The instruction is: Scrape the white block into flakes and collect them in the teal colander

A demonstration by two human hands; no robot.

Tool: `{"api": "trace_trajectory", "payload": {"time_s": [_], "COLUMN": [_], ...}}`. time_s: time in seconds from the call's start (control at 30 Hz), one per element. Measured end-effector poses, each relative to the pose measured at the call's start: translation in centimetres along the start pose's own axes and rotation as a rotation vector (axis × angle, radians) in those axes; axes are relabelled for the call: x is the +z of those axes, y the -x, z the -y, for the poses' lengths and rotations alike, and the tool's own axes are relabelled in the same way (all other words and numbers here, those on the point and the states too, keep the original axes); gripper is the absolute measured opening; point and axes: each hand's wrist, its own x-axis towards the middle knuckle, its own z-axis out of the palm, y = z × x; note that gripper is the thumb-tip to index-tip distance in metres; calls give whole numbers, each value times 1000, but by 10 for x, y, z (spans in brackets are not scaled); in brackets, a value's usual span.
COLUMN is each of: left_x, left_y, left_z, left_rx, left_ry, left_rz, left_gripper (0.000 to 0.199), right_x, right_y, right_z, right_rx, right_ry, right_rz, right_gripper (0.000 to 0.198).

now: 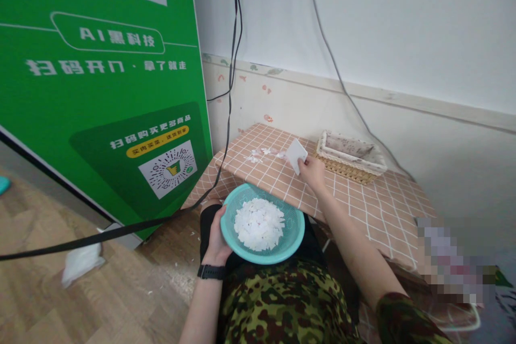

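Observation:
My left hand [217, 236] grips the left rim of a turquoise plastic colander [296, 234], which rests tilted over my lap below the table edge. A heap of small white paper scraps [260, 224] lies inside it. My right hand [312, 173] is closed on a flat white scraper [296, 155], held above the tablecloth and pinched at its lower right corner. Just left of the scraper, a few loose white scraps [266, 151] lie scattered on the cloth.
A wicker basket [350, 158] with a cloth lining stands by the wall on the checked tablecloth [363, 209]. On the left rises a green cabinet [100, 91]. A black cable [229, 102] hangs down past the table's left end. A white plastic bag [83, 262] lies on the floor.

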Motion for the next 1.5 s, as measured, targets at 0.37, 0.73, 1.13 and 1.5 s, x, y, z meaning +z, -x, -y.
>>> {"api": "trace_trajectory", "payload": {"time_s": [0.37,0.73,1.13,1.5], "left_x": [-2,0,-1,-4], "left_y": [0,2,1,0], "left_z": [0,0,-1,-1], "left_rx": [13,10,22,16], "left_ry": [-19,-6,-14,-11], "left_rz": [-17,-15,-18,-7], "left_gripper": [29,27,25,27], "right_x": [-15,-14,-16,-28], "right_y": [-39,-46,-45,-38], "right_z": [5,6,5,5], "right_rx": [-123,-167,-156,-191], "right_ry": [120,143,39,-122], "right_rz": [151,172,183,289], "right_gripper": [30,30,28,28]}}
